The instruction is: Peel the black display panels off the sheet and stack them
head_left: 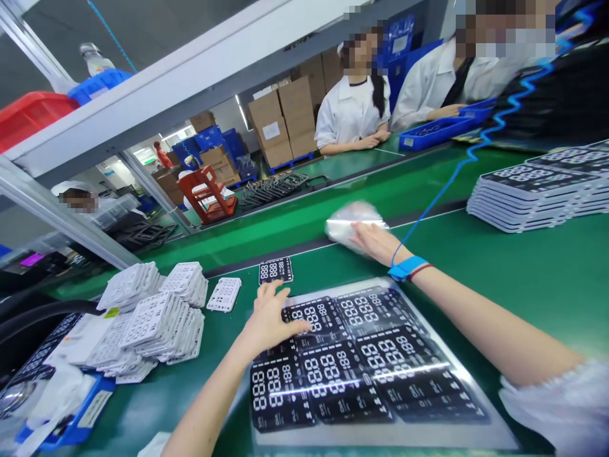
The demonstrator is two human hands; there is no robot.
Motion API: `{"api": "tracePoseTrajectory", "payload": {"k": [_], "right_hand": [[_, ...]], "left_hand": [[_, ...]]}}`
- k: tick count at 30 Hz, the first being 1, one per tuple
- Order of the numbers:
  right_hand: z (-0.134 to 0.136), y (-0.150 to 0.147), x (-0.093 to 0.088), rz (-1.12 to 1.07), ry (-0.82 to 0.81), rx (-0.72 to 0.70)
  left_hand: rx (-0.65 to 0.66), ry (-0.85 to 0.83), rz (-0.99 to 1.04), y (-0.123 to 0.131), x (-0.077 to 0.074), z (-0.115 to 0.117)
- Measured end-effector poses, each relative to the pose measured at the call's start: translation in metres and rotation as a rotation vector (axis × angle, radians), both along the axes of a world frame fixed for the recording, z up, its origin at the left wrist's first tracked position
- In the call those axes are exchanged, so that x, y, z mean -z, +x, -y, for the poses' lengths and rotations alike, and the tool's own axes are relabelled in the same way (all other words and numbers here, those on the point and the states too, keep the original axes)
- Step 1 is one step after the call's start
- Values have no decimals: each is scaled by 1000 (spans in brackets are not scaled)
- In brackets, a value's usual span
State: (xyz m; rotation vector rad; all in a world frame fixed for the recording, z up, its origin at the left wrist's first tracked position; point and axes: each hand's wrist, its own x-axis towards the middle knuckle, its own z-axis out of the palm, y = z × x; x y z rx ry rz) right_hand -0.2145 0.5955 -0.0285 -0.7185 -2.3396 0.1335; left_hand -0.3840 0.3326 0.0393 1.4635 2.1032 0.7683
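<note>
My left hand [273, 317] is open, thumb and fingers spread, over the upper left corner of a clear sheet [457, 438] of black digit-printed display films [328, 374]. Its fingertips are close to a single black display film piece [276, 269]; whether they touch it I cannot tell. My right hand [378, 242], with a blue wrist strap [408, 268], is at the belt's near edge, its fingers closed on a shiny piece of clear plastic film [349, 223], blurred. One white digit-cut panel [224, 294] lies left of the black piece.
Stacks of white panels [162, 324] and a blue bin [88, 412] stand at left. More stacked display panels [523, 190] lie at right. A green conveyor belt [295, 219] crosses ahead; a blue coiled cord [442, 190] hangs to my wrist. Co-workers [352, 114] sit opposite.
</note>
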Motion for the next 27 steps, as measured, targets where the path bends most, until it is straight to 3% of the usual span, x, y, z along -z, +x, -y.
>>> {"api": "tracePoseTrajectory", "payload": {"k": [2,4,8,12,15,20,23,27], "right_hand": [[13,-4,-1,34,-33,-37],[37,-8,0,45,-60,-111],[90,-13,11,98,-141,-320],[109,-11,21,104,-297,-351],[107,-7,18,33,-528,-398],[104,3,0,-301,-1080,-536],[102,11,-6,-567,-1326,-488],[99,15,-9,-684,-1418,-484]], "left_hand": [[135,-187,-159,5,6,7],[194,-243,-226,4,16,8],[176,-146,-230,-1,37,5],[95,-52,-221,-3,45,4],[63,-19,-198,-1,48,8],[72,81,-203,6,51,14],[-136,88,-250,-7,43,12],[-474,3,-333,-61,21,2]]}}
